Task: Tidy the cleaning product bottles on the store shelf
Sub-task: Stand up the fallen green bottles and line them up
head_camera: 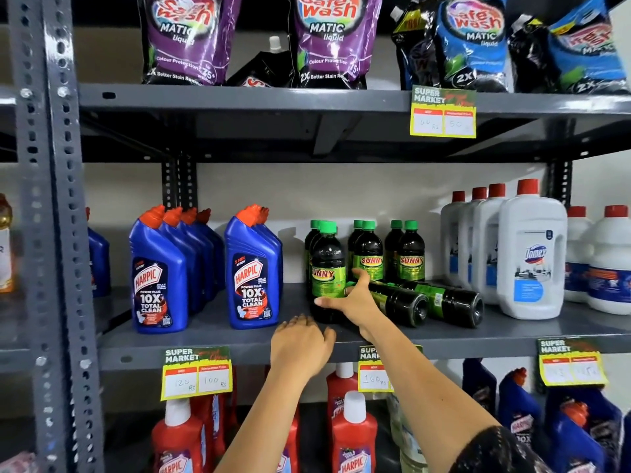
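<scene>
On the middle shelf (pixel 218 339) stand dark Sunny bottles with green caps. My right hand (pixel 351 297) is wrapped around the lower part of the front upright Sunny bottle (pixel 327 264), thumb on its right side. Two more Sunny bottles lie on their sides just right of it: one (pixel 399 302) close to my wrist, another (pixel 447 302) beyond. More upright Sunny bottles (pixel 387 254) stand behind. My left hand (pixel 300 346) rests on the shelf's front edge, fingers curled, holding nothing.
Blue Harpic bottles (pixel 252 271) stand left of the Sunny group. White Domex jugs (pixel 531 257) stand to the right. Detergent pouches (pixel 331 39) fill the top shelf. Red Harpic bottles (pixel 353 435) sit below. A grey upright post (pixel 58 233) frames the left.
</scene>
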Demonstrator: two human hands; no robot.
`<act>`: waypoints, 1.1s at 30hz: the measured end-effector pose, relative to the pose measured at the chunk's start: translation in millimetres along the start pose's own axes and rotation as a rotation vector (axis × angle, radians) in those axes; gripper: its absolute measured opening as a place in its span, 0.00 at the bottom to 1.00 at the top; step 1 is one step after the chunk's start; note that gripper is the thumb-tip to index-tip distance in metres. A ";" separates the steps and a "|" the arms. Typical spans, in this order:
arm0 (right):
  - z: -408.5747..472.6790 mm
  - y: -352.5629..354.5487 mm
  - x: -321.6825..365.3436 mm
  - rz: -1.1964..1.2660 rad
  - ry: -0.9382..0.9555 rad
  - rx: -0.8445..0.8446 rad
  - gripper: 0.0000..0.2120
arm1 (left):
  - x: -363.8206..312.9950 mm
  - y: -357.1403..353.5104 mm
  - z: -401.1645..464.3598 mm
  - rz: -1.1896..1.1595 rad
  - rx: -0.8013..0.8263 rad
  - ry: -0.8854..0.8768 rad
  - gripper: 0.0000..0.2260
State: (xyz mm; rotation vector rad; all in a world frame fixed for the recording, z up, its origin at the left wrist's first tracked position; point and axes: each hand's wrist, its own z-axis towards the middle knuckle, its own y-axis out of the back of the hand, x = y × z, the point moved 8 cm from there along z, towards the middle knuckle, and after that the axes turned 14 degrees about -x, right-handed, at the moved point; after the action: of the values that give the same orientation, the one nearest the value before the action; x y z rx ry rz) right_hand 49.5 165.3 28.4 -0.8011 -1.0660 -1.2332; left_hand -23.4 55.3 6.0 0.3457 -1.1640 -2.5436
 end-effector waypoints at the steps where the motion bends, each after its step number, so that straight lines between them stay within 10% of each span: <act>1: 1.2 1.4 -0.5 0.015 -0.010 0.002 0.51 | 0.2 -0.7 0.2 0.000 0.006 0.004 0.25; 21: -3.3 -1.9 -2.1 -0.189 0.038 0.068 0.51 | 0.8 -2.9 0.5 0.015 0.045 0.012 0.25; 27: -19.0 60.1 66.2 -0.722 0.711 -0.263 0.32 | 0.0 -9.1 4.4 0.013 0.145 0.014 0.28; 33: 27.0 77.9 22.9 -1.295 0.228 0.131 0.45 | -7.0 -16.8 15.6 0.040 0.322 0.086 0.38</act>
State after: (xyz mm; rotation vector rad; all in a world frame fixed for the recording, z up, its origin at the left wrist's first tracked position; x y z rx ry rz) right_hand 120.5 196.9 64.1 0.2684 -1.4883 -2.1994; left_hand -25.5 79.1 3.7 0.4967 -1.5303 -2.2804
